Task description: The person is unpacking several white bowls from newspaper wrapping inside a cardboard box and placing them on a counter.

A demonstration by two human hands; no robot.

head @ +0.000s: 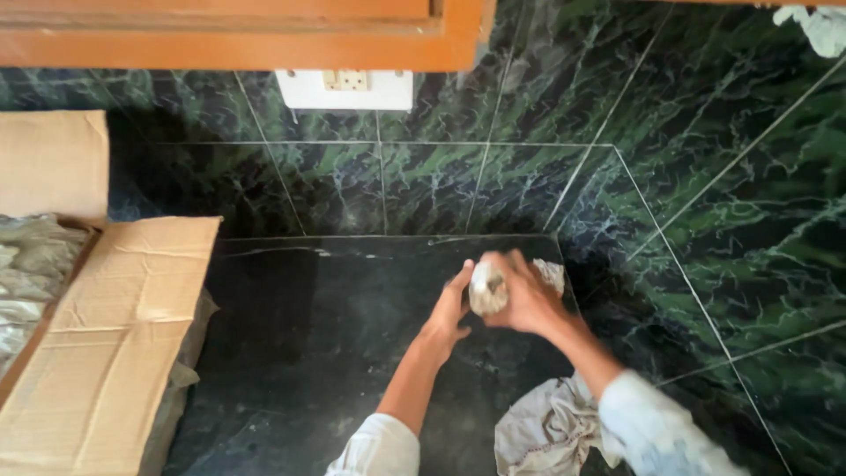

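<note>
Two hands meeting over dark polished stone surface [335, 353], near its back right corner: right hand [529, 295], fingers wrapped round small pale cloth-wrapped bundle [487, 289], seemingly to steady it; left hand [451, 307], fingers straight and together, flat against bundle's side. Crumpled whitish rag [546, 427] nearer on surface; open brown cardboard box [106, 335] far left.

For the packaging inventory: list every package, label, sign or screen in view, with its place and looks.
Cardboard box: left edge of the dark counter, open, plain brown flaps, crumpled pale wrapping inside.
No labels, signs or screens visible.
</note>
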